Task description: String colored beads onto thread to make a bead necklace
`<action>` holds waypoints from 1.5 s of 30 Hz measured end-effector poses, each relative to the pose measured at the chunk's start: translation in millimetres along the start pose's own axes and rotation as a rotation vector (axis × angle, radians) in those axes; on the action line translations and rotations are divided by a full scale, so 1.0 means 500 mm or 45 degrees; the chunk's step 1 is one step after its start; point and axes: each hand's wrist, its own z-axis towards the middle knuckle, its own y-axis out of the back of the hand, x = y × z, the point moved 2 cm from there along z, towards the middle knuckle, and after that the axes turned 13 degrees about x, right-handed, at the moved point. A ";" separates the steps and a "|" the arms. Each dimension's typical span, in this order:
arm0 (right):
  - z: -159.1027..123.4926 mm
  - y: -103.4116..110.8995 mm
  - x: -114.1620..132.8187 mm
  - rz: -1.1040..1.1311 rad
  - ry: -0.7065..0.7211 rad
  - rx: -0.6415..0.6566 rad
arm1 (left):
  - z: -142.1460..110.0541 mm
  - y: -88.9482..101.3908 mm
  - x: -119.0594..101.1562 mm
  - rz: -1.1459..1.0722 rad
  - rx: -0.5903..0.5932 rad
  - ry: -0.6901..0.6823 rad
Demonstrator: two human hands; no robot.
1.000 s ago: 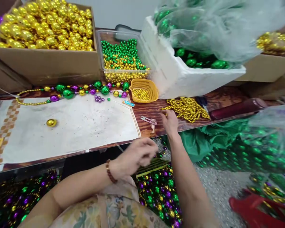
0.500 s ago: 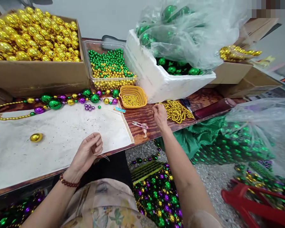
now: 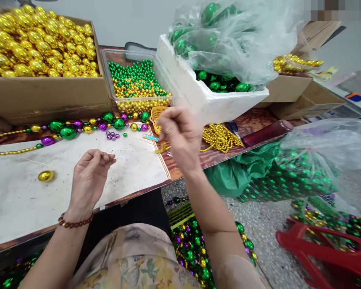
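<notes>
Beadwork partly done: finished strand of big glossy green, purple, gold round beads [image 3: 78,127] lies along far edge of white cloth mat [image 3: 78,176] on table; loose gold oval bead [image 3: 46,175] unstrung

Right hand [image 3: 180,134] raised, fingertips pinched, short run of small gold beads [image 3: 161,148] dangling below; thread not visible

Left hand [image 3: 88,176] over mat, fingers pinched together, contents unclear

Heap of small gold bead strands [image 3: 221,138] just right of right hand

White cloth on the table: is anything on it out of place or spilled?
Yes. One gold oval bead lies alone on the white cloth, apart from the strung necklace of green, purple and gold beads. A few small purple and green loose beads sit scattered below that necklace.
</notes>
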 end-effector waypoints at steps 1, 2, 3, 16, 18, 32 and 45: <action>-0.013 -0.037 -0.008 0.082 -0.047 0.075 | 0.001 0.001 -0.001 0.017 -0.023 -0.048; -0.028 -0.072 -0.022 0.169 -0.122 0.139 | 0.003 0.001 0.001 0.030 -0.041 -0.078; -0.043 -0.105 -0.042 0.263 -0.216 0.180 | 0.005 0.002 0.006 0.038 -0.053 -0.088; -0.149 -0.241 -0.192 0.758 -0.887 0.152 | 0.033 0.040 0.077 -0.072 -0.002 0.141; -0.154 -0.248 -0.197 0.766 -0.899 0.156 | 0.036 0.036 0.080 -0.098 0.010 0.168; -0.111 -0.135 -0.158 0.003 -0.393 0.507 | 0.053 0.067 0.071 0.424 0.303 0.190; -0.085 -0.123 -0.212 0.023 -0.526 0.956 | 0.076 0.080 0.064 0.442 0.452 0.246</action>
